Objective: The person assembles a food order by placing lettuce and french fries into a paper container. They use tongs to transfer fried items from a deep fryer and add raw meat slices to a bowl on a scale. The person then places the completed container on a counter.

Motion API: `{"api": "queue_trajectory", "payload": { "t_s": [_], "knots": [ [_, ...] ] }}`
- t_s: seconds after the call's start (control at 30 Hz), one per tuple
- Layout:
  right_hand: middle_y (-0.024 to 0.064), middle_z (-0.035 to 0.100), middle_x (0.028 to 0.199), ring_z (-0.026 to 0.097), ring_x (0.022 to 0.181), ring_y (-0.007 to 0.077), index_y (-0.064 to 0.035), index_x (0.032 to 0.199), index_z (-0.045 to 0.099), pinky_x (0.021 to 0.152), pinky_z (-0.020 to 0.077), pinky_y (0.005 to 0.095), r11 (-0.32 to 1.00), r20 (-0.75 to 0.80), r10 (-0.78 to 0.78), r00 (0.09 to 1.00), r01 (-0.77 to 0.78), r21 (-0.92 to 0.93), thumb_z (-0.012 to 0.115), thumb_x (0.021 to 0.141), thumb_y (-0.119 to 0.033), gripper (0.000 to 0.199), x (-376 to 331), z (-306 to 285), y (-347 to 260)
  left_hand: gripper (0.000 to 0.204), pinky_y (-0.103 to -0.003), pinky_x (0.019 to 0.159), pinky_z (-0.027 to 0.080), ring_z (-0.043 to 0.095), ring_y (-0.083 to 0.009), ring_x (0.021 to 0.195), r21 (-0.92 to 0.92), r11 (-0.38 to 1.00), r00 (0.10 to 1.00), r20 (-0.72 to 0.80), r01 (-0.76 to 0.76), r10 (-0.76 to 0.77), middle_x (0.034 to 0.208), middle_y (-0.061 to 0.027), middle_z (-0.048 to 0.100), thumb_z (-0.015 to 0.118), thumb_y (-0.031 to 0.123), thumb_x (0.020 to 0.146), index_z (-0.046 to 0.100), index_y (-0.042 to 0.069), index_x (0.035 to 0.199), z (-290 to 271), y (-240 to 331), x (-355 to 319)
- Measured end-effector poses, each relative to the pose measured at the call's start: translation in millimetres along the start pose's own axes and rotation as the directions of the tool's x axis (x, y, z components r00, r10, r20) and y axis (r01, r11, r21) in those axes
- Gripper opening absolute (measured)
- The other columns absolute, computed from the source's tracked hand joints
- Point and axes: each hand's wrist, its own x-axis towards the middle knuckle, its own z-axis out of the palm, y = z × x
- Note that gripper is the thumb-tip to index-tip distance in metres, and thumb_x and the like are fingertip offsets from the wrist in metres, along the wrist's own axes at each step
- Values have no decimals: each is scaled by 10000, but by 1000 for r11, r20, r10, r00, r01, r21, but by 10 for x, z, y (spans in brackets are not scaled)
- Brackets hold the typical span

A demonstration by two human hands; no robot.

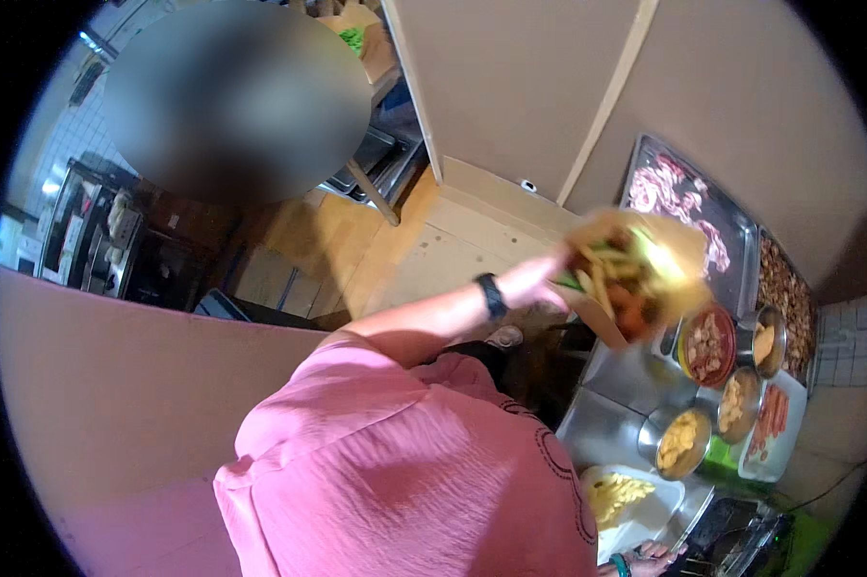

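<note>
My left hand (537, 281), below a black wristwatch, is closed on the near side of a brown paper food box (678, 252). The box is slightly blurred and tilted; fries (602, 274), something green and orange-brown pieces show inside it. At the lower right edge my right hand (653, 560), with a teal band at the wrist, has its fingers curled beside a white tray of pale yellow strips (618, 500). What those fingers hold, if anything, I cannot make out.
Along the right counter stand a metal tray with pinkish-white slices (664, 188), a tray of browned pieces (784, 298), several round bowls of food (681, 444) and a white tray with reddish strips (772, 423). A wooden-legged table (371, 188) stands far left.
</note>
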Motion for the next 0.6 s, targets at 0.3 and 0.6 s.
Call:
{"api": "queue_trajectory", "payload": {
  "t_s": [0.3,0.6],
  "knots": [
    [67,475,599,429,459,164,-11,885,539,402,375,281,995,97,-99,990,98,18,497,852,-276,270,-20,440,374,635,-431,814,494,467,-302,1112,119,871,640,-632,-476,436,1259,-160,416,361,520,876,316,36,1284,-2527,1117,-870],
    [21,412,546,368,410,124,-17,981,516,368,342,248,981,22,-162,987,163,-105,454,875,-236,251,-522,1352,383,503,-458,679,532,511,-308,1045,188,730,167,-908,-657,384,1245,-117,425,337,454,907,311,103,1267,-4667,1813,-1166]
  ]
}}
